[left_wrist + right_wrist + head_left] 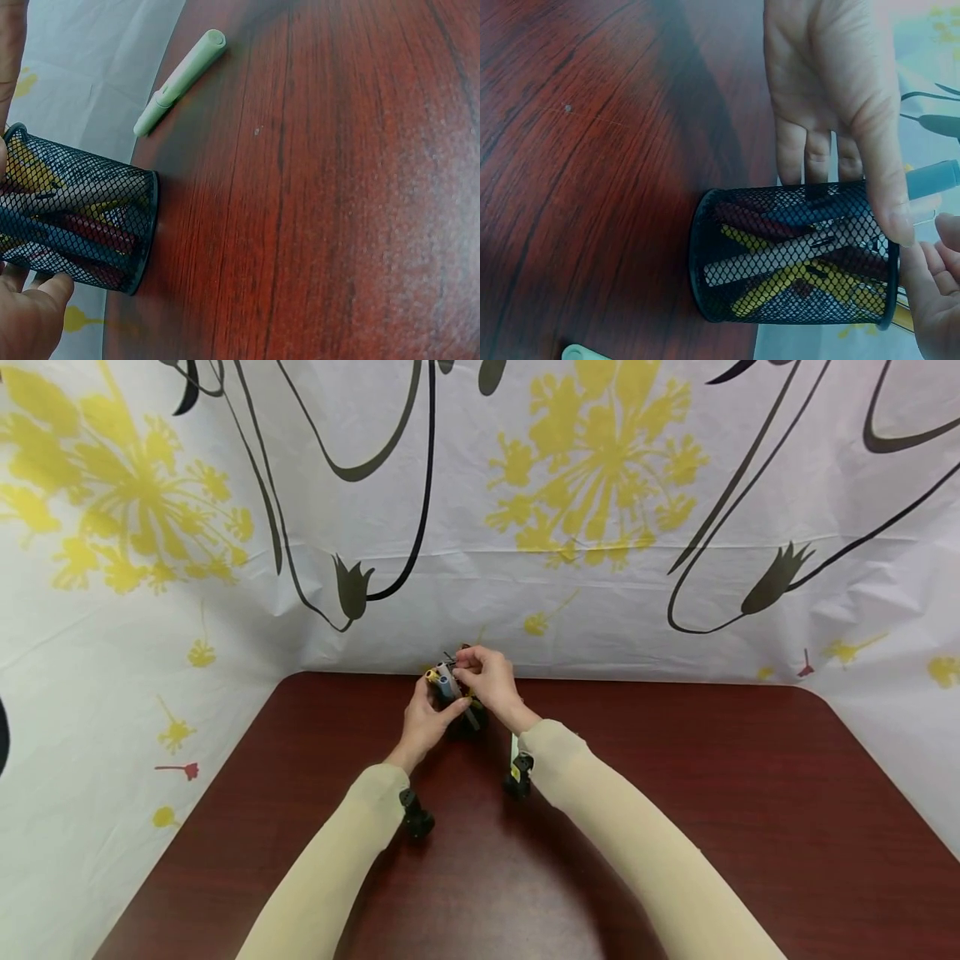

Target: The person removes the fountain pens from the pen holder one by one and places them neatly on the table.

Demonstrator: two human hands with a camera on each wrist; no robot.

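Observation:
A black mesh pen cup [82, 217] with several pens and markers stands at the table's far edge. My left hand [426, 722] grips it, thumb on the near right side and fingers round the left. A blue marker [934, 178], a grey one [455, 683] and a yellow one [432, 676] stick out of its top. Above the rim, my right hand [491, 681] has thumb and forefinger bent together beside the pen tops, pinching a thin dark piece [449, 657]. Its kind is too small to make out, and the fingers partly hide it.
A pale green marker [180, 82] lies on the dark red wooden table [675, 793], to the right of the cup. Behind the table hangs a white cloth [450, 618] with yellow and dark flowers. Small black cameras sit at both wrists.

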